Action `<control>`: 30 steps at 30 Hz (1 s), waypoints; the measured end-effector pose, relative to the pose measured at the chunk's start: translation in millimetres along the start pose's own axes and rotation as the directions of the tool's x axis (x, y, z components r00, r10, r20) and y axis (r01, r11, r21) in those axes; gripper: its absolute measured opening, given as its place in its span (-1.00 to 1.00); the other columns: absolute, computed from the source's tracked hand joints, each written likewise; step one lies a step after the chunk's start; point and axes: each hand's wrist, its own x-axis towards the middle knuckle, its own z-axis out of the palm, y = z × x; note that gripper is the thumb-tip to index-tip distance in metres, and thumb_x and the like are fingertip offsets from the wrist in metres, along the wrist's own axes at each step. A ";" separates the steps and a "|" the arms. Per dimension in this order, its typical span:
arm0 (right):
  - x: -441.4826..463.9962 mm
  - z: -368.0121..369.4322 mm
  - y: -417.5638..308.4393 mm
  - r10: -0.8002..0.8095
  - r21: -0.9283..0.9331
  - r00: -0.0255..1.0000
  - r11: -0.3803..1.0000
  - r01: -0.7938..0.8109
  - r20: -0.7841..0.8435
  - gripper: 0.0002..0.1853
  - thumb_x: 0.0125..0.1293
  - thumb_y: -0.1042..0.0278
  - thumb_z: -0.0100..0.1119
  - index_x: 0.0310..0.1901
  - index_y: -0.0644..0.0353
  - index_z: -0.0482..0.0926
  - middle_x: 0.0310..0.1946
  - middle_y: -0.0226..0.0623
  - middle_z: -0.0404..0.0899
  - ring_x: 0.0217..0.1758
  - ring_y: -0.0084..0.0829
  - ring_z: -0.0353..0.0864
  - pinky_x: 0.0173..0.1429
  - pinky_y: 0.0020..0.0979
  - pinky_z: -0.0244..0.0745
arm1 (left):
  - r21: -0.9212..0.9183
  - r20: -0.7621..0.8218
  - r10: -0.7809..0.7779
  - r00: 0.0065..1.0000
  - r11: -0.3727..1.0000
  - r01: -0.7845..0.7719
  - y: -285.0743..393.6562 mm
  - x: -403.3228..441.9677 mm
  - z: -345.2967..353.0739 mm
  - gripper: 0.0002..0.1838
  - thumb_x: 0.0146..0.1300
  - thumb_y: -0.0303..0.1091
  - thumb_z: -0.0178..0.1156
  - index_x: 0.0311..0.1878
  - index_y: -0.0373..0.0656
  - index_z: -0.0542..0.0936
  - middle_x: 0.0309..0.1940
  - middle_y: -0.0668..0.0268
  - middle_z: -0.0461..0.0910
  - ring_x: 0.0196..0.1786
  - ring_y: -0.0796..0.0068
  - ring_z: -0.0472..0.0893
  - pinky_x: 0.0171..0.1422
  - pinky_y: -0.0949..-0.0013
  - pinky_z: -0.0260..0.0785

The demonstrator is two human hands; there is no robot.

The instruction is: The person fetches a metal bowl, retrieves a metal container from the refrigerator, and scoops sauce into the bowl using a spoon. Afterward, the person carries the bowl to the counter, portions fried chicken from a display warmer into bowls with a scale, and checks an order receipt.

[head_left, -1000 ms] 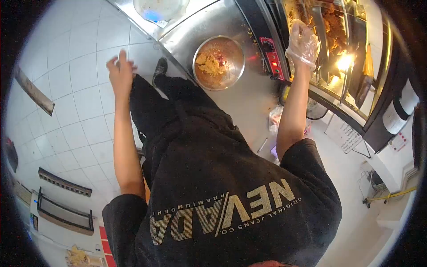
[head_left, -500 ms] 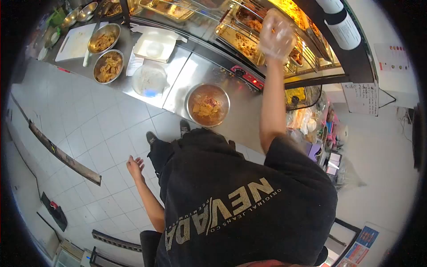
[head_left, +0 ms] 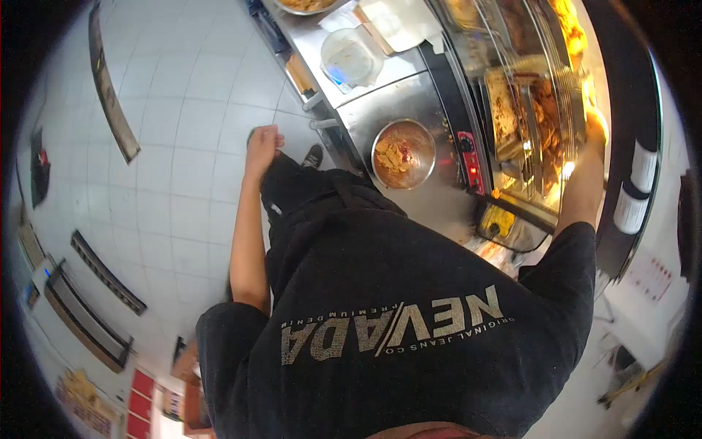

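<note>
My right hand (head_left: 596,126) reaches into the lit glass food warmer (head_left: 468,95), at its far right side. Glare and blur hide its fingers and whatever they may touch. Nearest to it is a tray with browned fried pieces (head_left: 545,110); a second tray (head_left: 503,110) with dark crumbs lies to the left. My left hand (head_left: 265,140) hangs beside my hip over the tiled floor, fingers loosely bent and holding nothing. On the steel counter (head_left: 446,201) between my arms stands a metal bowl (head_left: 423,139) with orange-brown battered food in it.
A clear plastic tub (head_left: 352,58) and an open white carton (head_left: 398,22) stand farther along the counter. Another metal bowl (head_left: 307,9) of food shows at the top edge. A dark-rimmed container (head_left: 512,227) with yellow contents sits past the warmer's end.
My view and body have turned toward the warmer. My gloved right hand has moved from above the trays to the warmer's far right side. My left hand's fingers have curled somewhat.
</note>
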 end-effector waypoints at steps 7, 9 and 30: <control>11.3 -6.0 -3.1 0.041 0.061 0.999 0.997 -0.039 -0.035 -0.58 0.32 0.09 0.04 -0.01 0.30 0.53 -0.17 -0.03 0.57 -0.18 -0.20 0.55 -0.23 -0.20 0.45 | -0.323 -0.199 -0.382 0.902 0.895 0.308 -188.3 -76.6 -97.7 -0.51 0.43 -0.06 -0.04 0.32 -0.09 0.37 0.11 0.17 0.56 0.10 0.31 0.58 0.13 0.22 0.45; 6.9 -8.5 -6.9 0.072 0.107 0.997 0.992 -0.068 -0.036 -0.59 0.32 0.10 0.05 0.00 0.30 0.53 -0.17 -0.04 0.57 -0.19 -0.22 0.55 -0.24 -0.22 0.44 | -0.429 -0.252 -0.456 0.854 0.843 0.323 -211.1 -116.7 -121.0 -0.42 0.40 0.05 -0.01 0.32 -0.13 0.36 0.16 0.17 0.52 0.11 0.30 0.56 0.14 0.26 0.40; 9.9 15.3 26.1 0.232 0.520 0.971 0.838 -0.167 -0.063 -0.61 0.35 0.19 0.09 0.07 0.31 0.49 -0.19 -0.18 0.53 -0.28 -0.43 0.46 -0.37 -0.43 0.36 | -0.296 -0.209 -0.511 0.834 0.846 0.444 -217.9 -93.1 -141.2 -0.48 0.38 0.03 0.00 0.20 -0.18 0.39 -0.03 0.21 0.60 -0.10 0.36 0.63 -0.11 0.32 0.48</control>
